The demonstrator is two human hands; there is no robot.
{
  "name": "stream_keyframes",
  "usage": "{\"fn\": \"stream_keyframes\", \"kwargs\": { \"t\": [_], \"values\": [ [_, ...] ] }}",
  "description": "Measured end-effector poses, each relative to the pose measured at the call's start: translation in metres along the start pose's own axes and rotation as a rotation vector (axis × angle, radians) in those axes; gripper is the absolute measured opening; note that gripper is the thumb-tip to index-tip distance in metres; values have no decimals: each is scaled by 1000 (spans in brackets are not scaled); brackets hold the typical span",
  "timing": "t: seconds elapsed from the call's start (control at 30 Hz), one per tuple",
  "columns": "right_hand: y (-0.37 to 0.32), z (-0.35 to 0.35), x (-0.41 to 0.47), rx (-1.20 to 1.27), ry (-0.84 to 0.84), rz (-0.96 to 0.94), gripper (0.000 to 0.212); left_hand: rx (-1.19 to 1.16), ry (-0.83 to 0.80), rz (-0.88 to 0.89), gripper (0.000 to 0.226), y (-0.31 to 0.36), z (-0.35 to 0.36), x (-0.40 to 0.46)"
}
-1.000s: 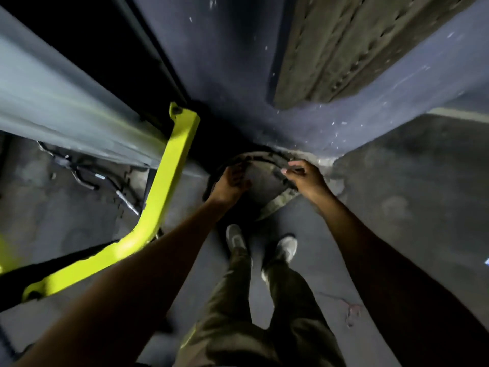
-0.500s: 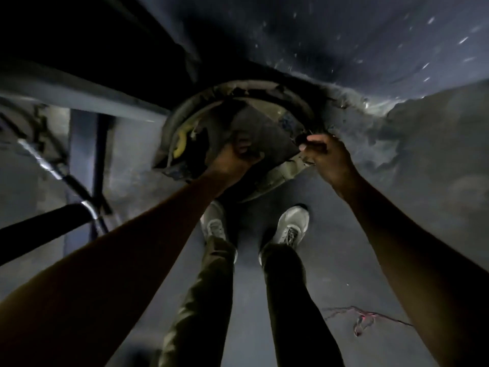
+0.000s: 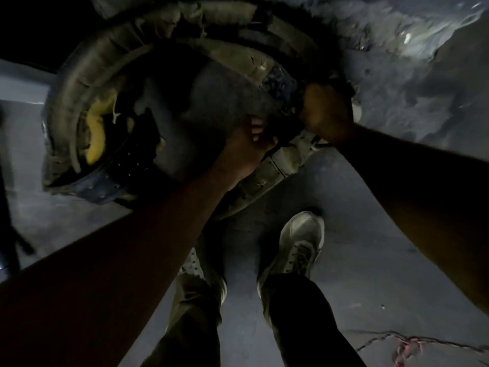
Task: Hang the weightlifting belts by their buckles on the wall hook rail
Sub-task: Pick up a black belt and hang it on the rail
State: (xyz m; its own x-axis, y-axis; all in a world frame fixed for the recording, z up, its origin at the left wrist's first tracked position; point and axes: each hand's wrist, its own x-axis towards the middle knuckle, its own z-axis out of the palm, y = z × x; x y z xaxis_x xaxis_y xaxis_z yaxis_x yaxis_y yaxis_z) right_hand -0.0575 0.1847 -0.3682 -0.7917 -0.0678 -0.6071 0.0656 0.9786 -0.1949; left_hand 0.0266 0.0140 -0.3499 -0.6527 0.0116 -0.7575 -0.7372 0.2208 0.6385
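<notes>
Below, both hands' fingers clamp the coiled belts [image 3: 164, 83]: left hand [image 3: 247, 152], right hand [image 3: 326, 112].

A grey concrete floor [image 3: 370, 234] fills most of the lower frame, dim and smudged. Two pale lace-up sneakers stand on it at lower centre: the right sneaker [image 3: 299, 247] is in clear view, while the left sneaker [image 3: 194, 266] is partly hidden. Dark olive trousers [image 3: 299, 321] run down to the bottom edge. At the lower right, a thin reddish string [image 3: 404, 348] lies tangled on the floor. Rough, pale crumbled patches [image 3: 412, 41] mark the upper right.
</notes>
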Motion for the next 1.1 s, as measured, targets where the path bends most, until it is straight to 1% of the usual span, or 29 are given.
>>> {"fn": "stream_keyframes", "kwargs": {
  "t": [0.1,0.17,0.2,0.3,0.37,0.4,0.47,0.53,0.6,0.7,0.77,0.87,0.9,0.93,0.97,1.0,1.03,1.07,1.1],
  "values": [
    [-4,-6,-10,20,-20,-24,27,61,66,55,31,17,-4,-15],
    [-4,-21,-28,45,-59,-95,24,152,152,125,27,38,-12,-28],
    [-5,-33,-38,54,-68,-152,24,211,180,168,26,52,-18,-37],
    [-14,-83,-76,129,-6,-306,20,381,205,337,31,105,-36,-65],
    [-24,-126,-104,60,11,-407,21,427,210,403,34,149,-50,-82],
    [-28,-148,-117,5,13,-467,22,439,197,414,38,173,-57,-90],
    [-34,-194,-142,-92,41,-573,21,394,115,405,44,222,-72,-108],
    [-44,-245,-171,-247,36,-587,24,430,76,417,41,267,-86,-131],
    [-57,-296,-203,-333,55,-605,30,479,71,393,37,305,-99,-156],
    [-80,-365,-258,-387,218,-725,41,550,14,339,35,342,-117,-198],
    [-97,-406,-297,-490,278,-798,44,550,-68,370,31,362,-123,-230],
    [-127,-459,-357,-548,285,-971,28,491,-120,459,27,404,-119,-292],
    [-138,-475,-378,-552,273,-1023,23,478,-147,469,27,420,-118,-314],
    [-148,-492,-400,-566,259,-1056,19,470,-195,438,28,438,-120,-340],
    [-157,-509,-421,-592,252,-1082,15,528,-242,442,28,449,-126,-367],
    [-161,-525,-440,-617,264,-1109,11,578,-252,447,30,459,-124,-393],
    [-164,-540,-458,-628,289,-1129,10,549,-161,426,42,468,-117,-417],
    [-165,-557,-475,-628,314,-1130,13,594,-134,465,55,468,-122,-438],
    [-165,-574,-492,-633,346,-1129,18,806,117,446,58,481,-99,-459]
  ]
}}
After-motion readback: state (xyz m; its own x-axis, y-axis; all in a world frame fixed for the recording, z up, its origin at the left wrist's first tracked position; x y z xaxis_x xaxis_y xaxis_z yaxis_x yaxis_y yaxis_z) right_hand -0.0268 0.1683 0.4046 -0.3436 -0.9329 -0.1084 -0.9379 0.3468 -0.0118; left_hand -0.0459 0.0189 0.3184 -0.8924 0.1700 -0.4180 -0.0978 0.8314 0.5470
